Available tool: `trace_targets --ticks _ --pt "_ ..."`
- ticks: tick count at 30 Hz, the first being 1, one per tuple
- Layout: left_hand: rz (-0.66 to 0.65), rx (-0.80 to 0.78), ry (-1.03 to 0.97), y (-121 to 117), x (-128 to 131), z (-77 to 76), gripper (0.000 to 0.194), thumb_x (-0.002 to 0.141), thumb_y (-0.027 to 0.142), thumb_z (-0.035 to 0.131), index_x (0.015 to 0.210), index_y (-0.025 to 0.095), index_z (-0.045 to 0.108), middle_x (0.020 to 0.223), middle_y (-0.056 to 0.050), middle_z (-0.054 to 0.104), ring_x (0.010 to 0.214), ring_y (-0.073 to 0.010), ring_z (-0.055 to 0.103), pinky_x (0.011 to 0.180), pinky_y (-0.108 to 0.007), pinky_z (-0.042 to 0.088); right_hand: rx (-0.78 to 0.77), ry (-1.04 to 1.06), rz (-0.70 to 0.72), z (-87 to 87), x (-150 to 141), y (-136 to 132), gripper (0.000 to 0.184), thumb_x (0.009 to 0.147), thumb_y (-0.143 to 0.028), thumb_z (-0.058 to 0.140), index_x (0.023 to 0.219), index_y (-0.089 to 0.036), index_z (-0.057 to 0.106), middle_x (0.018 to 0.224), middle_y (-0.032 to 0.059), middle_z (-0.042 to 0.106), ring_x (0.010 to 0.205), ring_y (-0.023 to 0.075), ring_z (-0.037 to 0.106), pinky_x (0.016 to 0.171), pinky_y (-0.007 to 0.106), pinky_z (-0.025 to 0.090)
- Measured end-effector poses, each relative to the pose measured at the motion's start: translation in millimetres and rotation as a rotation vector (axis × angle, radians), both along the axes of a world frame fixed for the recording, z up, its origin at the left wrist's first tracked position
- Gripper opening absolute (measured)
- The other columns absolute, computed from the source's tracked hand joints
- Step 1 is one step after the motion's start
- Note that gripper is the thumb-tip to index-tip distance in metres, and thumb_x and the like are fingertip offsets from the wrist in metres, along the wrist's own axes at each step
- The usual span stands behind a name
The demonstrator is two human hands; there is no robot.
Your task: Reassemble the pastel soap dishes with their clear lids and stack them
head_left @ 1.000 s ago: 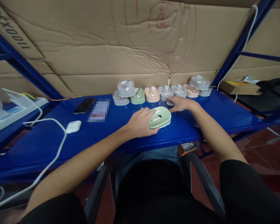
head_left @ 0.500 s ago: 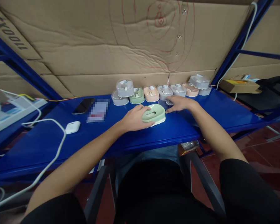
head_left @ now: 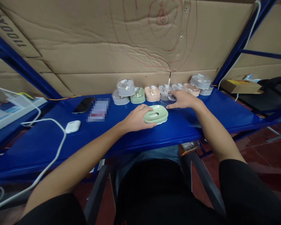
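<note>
My left hand (head_left: 140,119) is closed around the left end of a light green oval soap dish (head_left: 162,116). A slot runs along the middle of its tray, and a white edge shows below the rim. Just beyond it, my right hand (head_left: 184,99) has its thumb and fingers on a clear plastic lid (head_left: 166,102) with a round label. The lid is apart from the dish and held close to the back row; its far edge is hard to make out.
Several lidded soap boxes in grey, green (head_left: 137,95) and peach (head_left: 152,93) line the back against cardboard (head_left: 89,47), some stacked. On the left of the blue table (head_left: 103,135) lie a dark phone (head_left: 83,105), a white earbud case (head_left: 73,126) and a white cable (head_left: 60,147).
The green dish has shifted slightly right and turned a little in my left hand. My right hand has moved the clear lid slightly up and to the right.
</note>
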State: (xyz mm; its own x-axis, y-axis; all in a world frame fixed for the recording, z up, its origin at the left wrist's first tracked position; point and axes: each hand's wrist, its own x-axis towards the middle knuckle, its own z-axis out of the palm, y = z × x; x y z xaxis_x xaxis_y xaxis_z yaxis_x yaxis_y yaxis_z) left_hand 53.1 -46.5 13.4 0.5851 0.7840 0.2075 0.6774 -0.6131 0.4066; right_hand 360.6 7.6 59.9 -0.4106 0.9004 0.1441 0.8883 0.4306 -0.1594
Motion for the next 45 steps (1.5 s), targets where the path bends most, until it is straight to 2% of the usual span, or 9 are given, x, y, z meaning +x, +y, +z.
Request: trace_targets --ticks 6,10,13,19,25,29,33,38,45 --pt "-0.012 -0.108 -0.194 11.4 -2.0 -16.4 0.119 0.069 0.055 0.102 0.168 0.022 0.046 0.169 -0.022 0.06 0.157 -0.0487 0.057 0.129 -0.065 0.048 0.121 0.34 0.267 -3.2 -7.1 -4.2 0.094 0.08 -0.067 0.092 0.157 -0.018 0.07 0.144 0.018 0.079 0.123 0.0414 0.076 0.11 0.059 0.06" --pt "-0.043 -0.199 -0.314 19.6 -3.1 -26.7 0.139 0.063 0.06 0.106 0.176 0.022 0.034 0.172 -0.026 0.056 0.16 -0.0522 0.055 0.131 -0.07 0.044 0.054 0.347 0.421 -9.0 -19.4 -10.2 0.093 0.078 -0.064 0.095 0.157 -0.021 0.072 0.147 0.0167 0.079 0.124 0.0396 0.077 0.113 0.058 0.06" --pt "-0.081 -0.229 -0.388 28.2 -5.3 -32.7 0.153 0.059 0.064 0.108 0.18 0.022 0.024 0.174 -0.028 0.054 0.162 -0.0532 0.053 0.133 -0.072 0.041 0.023 0.347 0.525 -13.0 -29.0 -15.1 0.087 0.081 -0.062 0.095 0.157 -0.026 0.073 0.158 0.0133 0.074 0.139 0.0406 0.072 0.122 0.061 0.055" --pt "-0.009 -0.253 -0.334 39.0 -11.3 -33.2 0.164 0.05 0.066 0.11 0.18 0.017 0.025 0.18 -0.032 0.045 0.167 -0.0575 0.043 0.137 -0.073 0.035 0.027 0.342 0.583 -30.7 -43.8 -11.1 0.086 0.083 -0.064 0.093 0.157 -0.024 0.073 0.152 0.0154 0.075 0.141 0.0415 0.068 0.124 0.064 0.052" --pt "0.028 -0.264 -0.314 37.5 -10.1 -27.0 0.154 0.049 0.064 0.11 0.174 0.015 0.036 0.174 -0.031 0.053 0.162 -0.0561 0.052 0.132 -0.068 0.045 0.004 0.31 0.533 -40.9 -47.4 -8.1 0.091 0.085 -0.067 0.091 0.161 -0.022 0.069 0.149 0.0171 0.072 0.139 0.0407 0.068 0.123 0.061 0.053" --pt "0.003 -0.214 -0.288 36.0 -10.0 -23.0 0.126 0.055 0.063 0.107 0.159 0.018 0.053 0.163 -0.025 0.066 0.151 -0.0513 0.063 0.124 -0.064 0.053 -0.039 0.279 0.484 -35.3 -45.9 -13.6 0.097 0.084 -0.074 0.091 0.164 -0.026 0.065 0.151 0.0156 0.07 0.137 0.0411 0.07 0.12 0.06 0.057" --pt "-0.012 -0.173 -0.266 34.7 -11.0 -21.4 0.104 0.061 0.06 0.104 0.147 0.022 0.06 0.149 -0.018 0.075 0.139 -0.0459 0.071 0.117 -0.061 0.058 -0.117 0.248 0.441 -29.3 -40.9 -15.8 0.103 0.081 -0.077 0.093 0.166 -0.028 0.063 0.163 0.0153 0.067 0.149 0.0444 0.064 0.126 0.064 0.053" --pt "-0.007 -0.149 -0.284 35.1 -10.5 -21.0 0.096 0.062 0.059 0.104 0.142 0.023 0.063 0.146 -0.017 0.076 0.138 -0.0459 0.073 0.114 -0.06 0.06 -0.172 0.235 0.449 -27.8 -33.3 -12.3 0.118 0.073 -0.075 0.099 0.173 -0.031 0.055 0.172 0.0134 0.062 0.157 0.0454 0.059 0.131 0.066 0.049" --pt "0.042 -0.112 -0.263 42.5 -20.8 -17.1 0.101 0.066 0.062 0.102 0.149 0.021 0.06 0.15 -0.02 0.075 0.138 -0.0466 0.072 0.115 -0.062 0.059 -0.086 0.318 0.503 -43.0 -36.5 1.9 0.109 0.081 -0.07 0.096 0.174 -0.033 0.053 0.168 0.0129 0.063 0.156 0.0432 0.058 0.133 0.067 0.046"
